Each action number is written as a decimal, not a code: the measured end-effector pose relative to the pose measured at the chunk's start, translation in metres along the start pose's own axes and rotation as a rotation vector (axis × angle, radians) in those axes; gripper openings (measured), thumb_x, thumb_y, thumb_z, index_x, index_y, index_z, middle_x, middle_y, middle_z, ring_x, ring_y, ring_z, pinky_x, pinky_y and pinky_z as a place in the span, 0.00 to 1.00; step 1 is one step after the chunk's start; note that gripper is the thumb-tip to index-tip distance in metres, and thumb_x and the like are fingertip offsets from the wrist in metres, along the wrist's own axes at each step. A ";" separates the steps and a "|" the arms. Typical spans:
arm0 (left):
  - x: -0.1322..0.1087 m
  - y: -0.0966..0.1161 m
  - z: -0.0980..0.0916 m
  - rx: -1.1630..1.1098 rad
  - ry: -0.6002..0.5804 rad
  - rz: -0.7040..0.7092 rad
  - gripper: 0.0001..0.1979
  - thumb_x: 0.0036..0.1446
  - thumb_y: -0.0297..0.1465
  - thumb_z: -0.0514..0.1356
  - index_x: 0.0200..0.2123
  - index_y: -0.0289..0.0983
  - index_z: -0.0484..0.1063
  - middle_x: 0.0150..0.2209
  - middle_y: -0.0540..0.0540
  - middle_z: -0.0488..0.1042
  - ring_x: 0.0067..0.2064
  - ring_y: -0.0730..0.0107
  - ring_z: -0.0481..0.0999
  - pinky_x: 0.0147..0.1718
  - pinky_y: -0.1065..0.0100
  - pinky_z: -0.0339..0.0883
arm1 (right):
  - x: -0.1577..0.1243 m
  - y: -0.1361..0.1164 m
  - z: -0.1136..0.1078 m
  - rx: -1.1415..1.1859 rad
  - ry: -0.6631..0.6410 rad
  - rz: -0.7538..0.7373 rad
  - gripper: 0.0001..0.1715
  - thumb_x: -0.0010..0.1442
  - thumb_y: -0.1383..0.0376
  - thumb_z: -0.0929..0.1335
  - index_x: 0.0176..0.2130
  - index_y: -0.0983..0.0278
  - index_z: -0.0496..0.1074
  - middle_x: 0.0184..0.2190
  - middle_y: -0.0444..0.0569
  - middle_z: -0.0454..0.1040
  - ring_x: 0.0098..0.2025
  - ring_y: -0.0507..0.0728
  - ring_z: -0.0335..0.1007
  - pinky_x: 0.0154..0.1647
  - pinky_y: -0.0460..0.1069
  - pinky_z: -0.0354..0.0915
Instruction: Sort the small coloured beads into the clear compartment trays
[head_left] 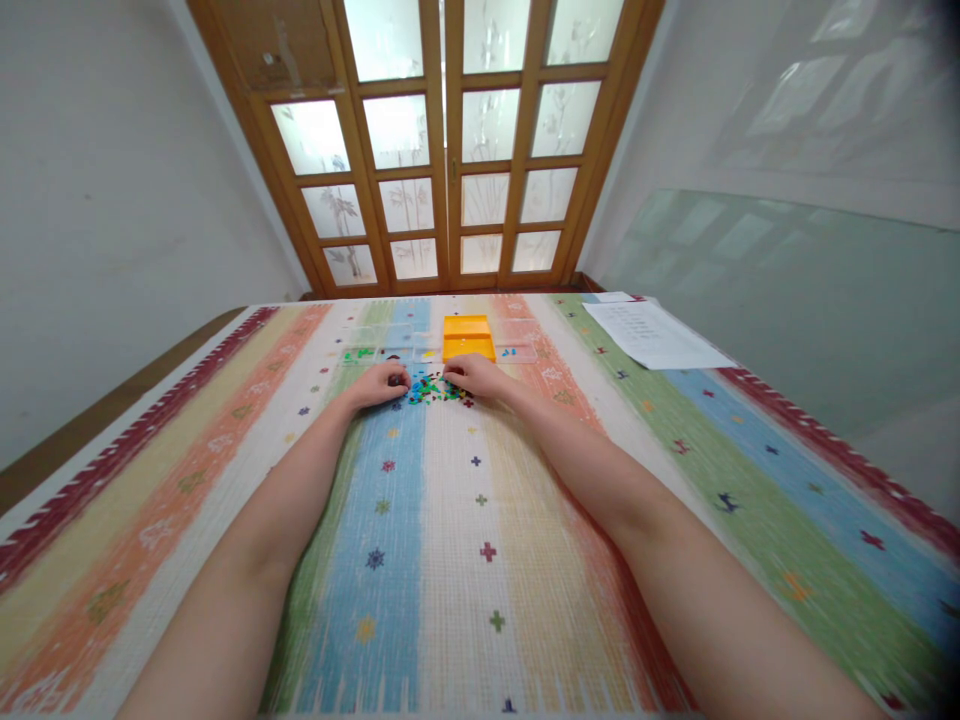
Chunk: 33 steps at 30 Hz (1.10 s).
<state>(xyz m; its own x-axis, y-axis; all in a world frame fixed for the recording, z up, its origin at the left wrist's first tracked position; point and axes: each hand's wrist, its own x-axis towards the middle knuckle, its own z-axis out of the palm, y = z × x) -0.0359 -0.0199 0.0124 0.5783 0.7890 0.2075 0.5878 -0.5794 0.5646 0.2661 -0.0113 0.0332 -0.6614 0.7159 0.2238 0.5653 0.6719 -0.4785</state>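
Note:
Small pieces in green, blue, yellow, red and dark colours lie in a loose pile (429, 389) on the striped tablecloth. At the pile's left edge is my left hand (375, 384), its fingers curled together; something dark shows by the fingertips, too small to name. My right hand (477, 375) reaches the pile's right side with thumb and fingers pinched, and what they may hold is hidden. Just behind it stands an open orange plastic box (469, 325). Beyond my left hand, a clear divided tray (375, 338) has green pieces in one compartment and some yellow ones farther right.
Right of the orange box, another clear compartment (525, 335) contains a few blue pieces. White printed sheets (645, 335) lie at the table's far right. The striped tablecloth (450, 520) covers the table. Wooden doors with glass panes (450, 150) stand beyond, between pale walls.

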 end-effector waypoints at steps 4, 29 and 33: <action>0.000 0.003 0.000 -0.029 0.002 -0.018 0.08 0.55 0.35 0.63 0.34 0.40 0.81 0.33 0.48 0.76 0.36 0.66 0.73 0.38 0.66 0.67 | -0.001 -0.001 -0.001 0.004 -0.001 0.006 0.11 0.68 0.65 0.67 0.37 0.63 0.78 0.36 0.48 0.80 0.36 0.55 0.70 0.37 0.48 0.55; 0.004 -0.029 0.001 -0.370 0.669 -0.305 0.11 0.56 0.37 0.61 0.42 0.39 0.73 0.30 0.50 0.70 0.29 0.69 0.69 0.31 0.69 0.64 | 0.000 0.000 0.000 -0.015 -0.007 0.016 0.12 0.69 0.63 0.67 0.36 0.63 0.78 0.34 0.47 0.78 0.35 0.54 0.67 0.36 0.48 0.52; 0.005 -0.029 0.003 -0.394 0.711 -0.349 0.12 0.57 0.37 0.61 0.42 0.38 0.73 0.31 0.50 0.72 0.28 0.70 0.69 0.30 0.69 0.64 | 0.000 -0.001 0.000 -0.013 -0.005 0.023 0.11 0.69 0.63 0.67 0.37 0.63 0.78 0.34 0.48 0.78 0.35 0.54 0.68 0.35 0.48 0.53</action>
<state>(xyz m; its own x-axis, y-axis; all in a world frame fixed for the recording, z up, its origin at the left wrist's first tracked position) -0.0485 0.0005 -0.0056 -0.1640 0.9240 0.3455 0.3518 -0.2724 0.8956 0.2657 -0.0118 0.0336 -0.6505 0.7303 0.2089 0.5867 0.6577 -0.4724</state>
